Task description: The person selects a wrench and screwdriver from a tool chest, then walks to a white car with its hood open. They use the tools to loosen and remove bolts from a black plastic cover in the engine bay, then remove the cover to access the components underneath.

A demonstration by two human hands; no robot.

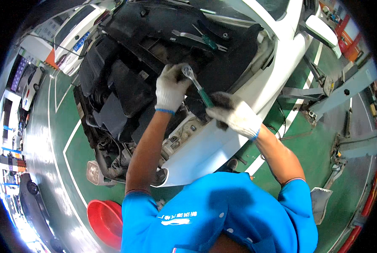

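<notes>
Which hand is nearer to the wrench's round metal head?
Left: the left hand is close beside the metal head; the right hand is farther off, at the green handle.

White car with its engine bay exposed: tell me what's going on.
A person in a blue shirt grips a green-handled silver ratchet wrench in the white-gloved right hand, the white-gloved left hand at its head, over the car's engine bay. A green-handled screwdriver and a silver bar lie farther back.

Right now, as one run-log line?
ratchet: above open engine bay | left hand: gloved, at ratchet head | right hand: gloved, gripping green handle | screwdriver: on black cover
</notes>
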